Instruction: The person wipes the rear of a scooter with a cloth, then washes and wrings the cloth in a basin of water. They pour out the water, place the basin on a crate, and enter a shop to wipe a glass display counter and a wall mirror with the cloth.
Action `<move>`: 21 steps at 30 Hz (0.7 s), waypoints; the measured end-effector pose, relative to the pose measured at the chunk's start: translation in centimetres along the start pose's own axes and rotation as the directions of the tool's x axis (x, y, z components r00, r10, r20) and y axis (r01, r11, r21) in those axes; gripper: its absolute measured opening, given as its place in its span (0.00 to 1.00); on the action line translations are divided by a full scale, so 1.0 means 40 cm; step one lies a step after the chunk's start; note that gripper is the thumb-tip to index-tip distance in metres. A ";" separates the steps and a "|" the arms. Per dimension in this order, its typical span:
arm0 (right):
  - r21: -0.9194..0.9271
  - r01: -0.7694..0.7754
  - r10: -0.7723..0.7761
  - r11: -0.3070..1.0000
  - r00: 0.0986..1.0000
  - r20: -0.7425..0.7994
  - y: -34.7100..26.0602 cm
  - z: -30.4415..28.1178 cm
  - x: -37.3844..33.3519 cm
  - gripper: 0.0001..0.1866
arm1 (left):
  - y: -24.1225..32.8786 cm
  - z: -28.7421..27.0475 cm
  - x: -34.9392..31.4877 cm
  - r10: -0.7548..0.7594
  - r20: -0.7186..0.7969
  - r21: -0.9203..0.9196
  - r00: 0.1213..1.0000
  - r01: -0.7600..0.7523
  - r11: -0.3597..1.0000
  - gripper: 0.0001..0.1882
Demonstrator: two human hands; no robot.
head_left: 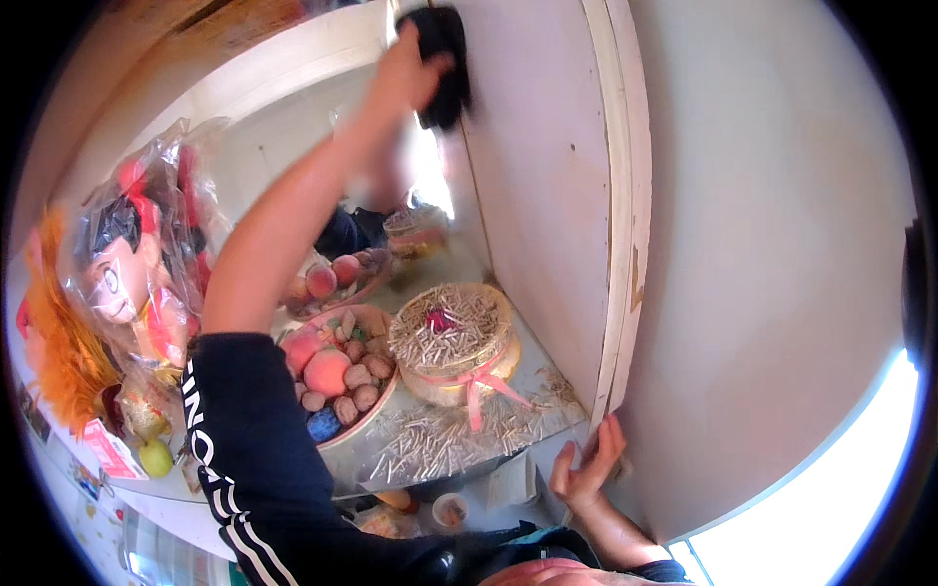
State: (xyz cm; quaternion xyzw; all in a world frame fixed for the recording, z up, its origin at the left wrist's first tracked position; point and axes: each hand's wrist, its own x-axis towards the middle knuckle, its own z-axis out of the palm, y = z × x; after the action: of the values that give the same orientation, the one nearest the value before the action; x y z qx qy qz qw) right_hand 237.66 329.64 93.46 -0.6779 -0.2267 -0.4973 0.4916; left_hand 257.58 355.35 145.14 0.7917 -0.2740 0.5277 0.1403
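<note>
High up in the recess, my left hand (405,80) is closed on a black cloth (448,61), pressed where the mirror (278,137) meets the white side panel (532,146). My left arm reaches over the shelf, its dark sleeve low in the view. At the lower right, my right hand (589,474) rests at the bottom of the panel's front edge (626,234), fingers touching it and thumb apart. Below the left arm stand a bowl (360,430) of peaches and walnuts and a round ribboned box (451,376) topped with small pale sticks.
Loose pale sticks (440,447) litter the glass shelf by the box. A plastic-wrapped doll (122,278), orange feathery material (63,313) and a green fruit (155,457) crowd the left side. A smooth pale surface (772,244) rises at right. A small cup (450,511) sits below the shelf.
</note>
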 end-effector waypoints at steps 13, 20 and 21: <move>-0.071 0.028 -0.034 0.997 0.995 -0.097 0.015 -0.018 0.032 0.36 | 0.290 0.022 -0.215 -0.408 0.574 -0.067 0.710 0.537 0.841 0.38; -0.044 0.008 -0.007 0.999 1.000 0.006 -0.010 -0.012 0.031 0.39 | 0.433 -0.035 -0.325 -0.432 0.474 -0.067 0.767 0.521 0.851 0.37; -0.031 0.002 -0.002 1.000 1.000 -0.005 -0.009 -0.008 0.034 0.39 | 0.440 -0.047 -0.324 -0.389 0.460 -0.081 0.798 0.474 0.877 0.35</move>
State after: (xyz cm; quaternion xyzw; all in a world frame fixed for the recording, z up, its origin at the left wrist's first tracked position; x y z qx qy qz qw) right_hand 237.78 329.24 94.86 -0.6840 -0.2184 -0.5029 0.4813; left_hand 242.11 345.74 132.89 0.9124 -0.1592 0.2644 0.2689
